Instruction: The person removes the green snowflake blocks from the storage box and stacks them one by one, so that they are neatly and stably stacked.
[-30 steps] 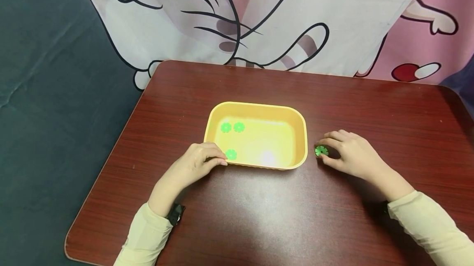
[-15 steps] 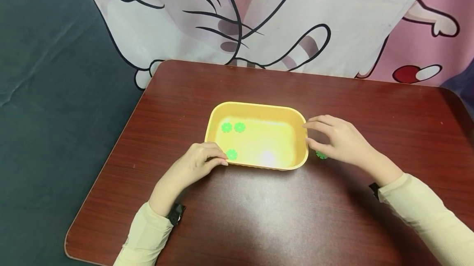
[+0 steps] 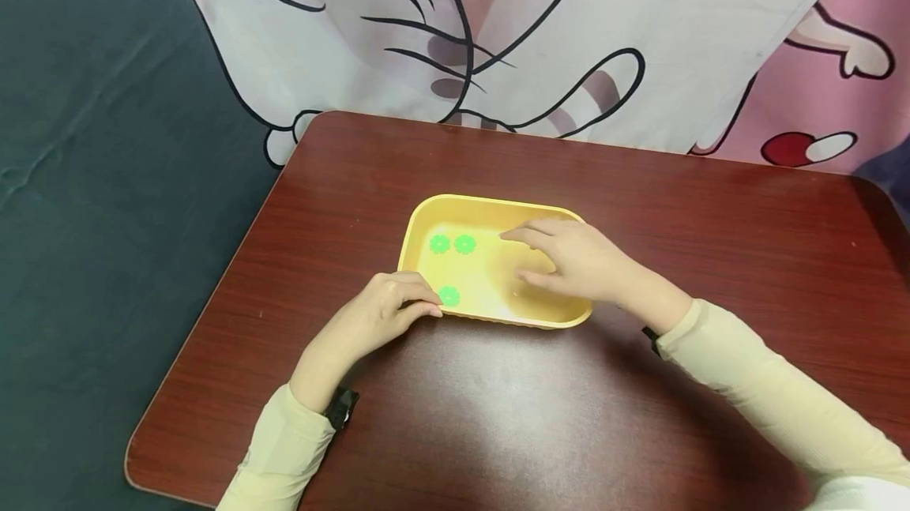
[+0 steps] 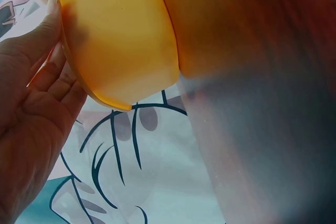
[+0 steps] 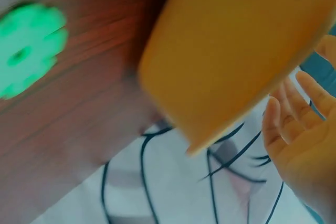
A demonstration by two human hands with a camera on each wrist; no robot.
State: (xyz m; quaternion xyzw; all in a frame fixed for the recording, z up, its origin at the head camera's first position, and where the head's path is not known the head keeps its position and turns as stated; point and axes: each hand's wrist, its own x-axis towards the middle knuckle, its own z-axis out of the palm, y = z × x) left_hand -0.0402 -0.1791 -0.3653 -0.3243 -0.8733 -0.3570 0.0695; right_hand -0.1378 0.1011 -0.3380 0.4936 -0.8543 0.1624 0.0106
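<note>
A yellow plastic bin (image 3: 490,318) stands on the table, with three green notched flower-shaped discs lying in it. Two of them, a left disc (image 3: 440,244) and one beside it (image 3: 465,244), lie side by side toward the back; a front disc (image 3: 449,296) lies near the left fingertips. My left hand (image 3: 380,311) pinches the bin's front-left rim between thumb and fingers. Over the bin's right half reaches my right hand (image 3: 572,260), fingers apart and nothing seen between them. Another green disc (image 5: 39,27) lies on the table outside the bin in the right wrist view, hidden in the head view.
The dark red wooden table (image 3: 441,424) has rounded corners. Behind it hangs a cartoon-printed cloth (image 3: 540,13), and dark green fabric (image 3: 107,219) lies past the left edge.
My right hand has left the green disc on the table and moved left across the bin's right rim to above its inside. My left hand stays at the front-left rim.
</note>
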